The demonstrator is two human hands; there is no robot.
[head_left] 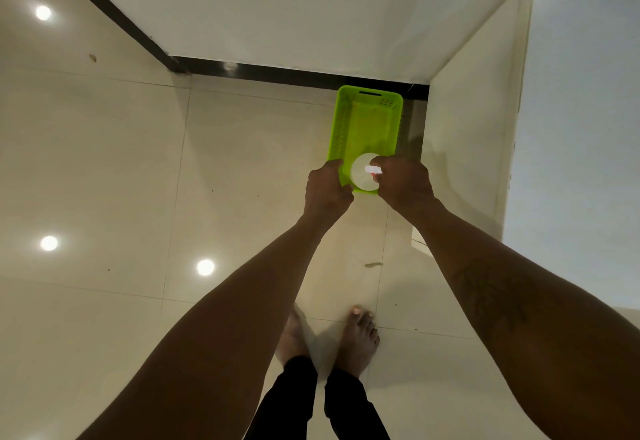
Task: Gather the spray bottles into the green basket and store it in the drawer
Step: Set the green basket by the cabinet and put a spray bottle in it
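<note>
A bright green plastic basket (367,117) lies on the tiled floor close to the dark skirting of the wall. My left hand (325,188) grips its near left rim. My right hand (403,181) is closed around the top of a white spray bottle (360,174), seen from above as a round white body with a white nozzle. The bottle stands upright inside the near end of the basket. The far part of the basket holds nothing I can make out.
A white wall (277,6) runs behind the basket, and a pale cabinet side or wall corner (467,127) rises just to its right. Glossy cream floor tiles (121,179) spread to the left. My bare feet (356,335) stand behind the basket.
</note>
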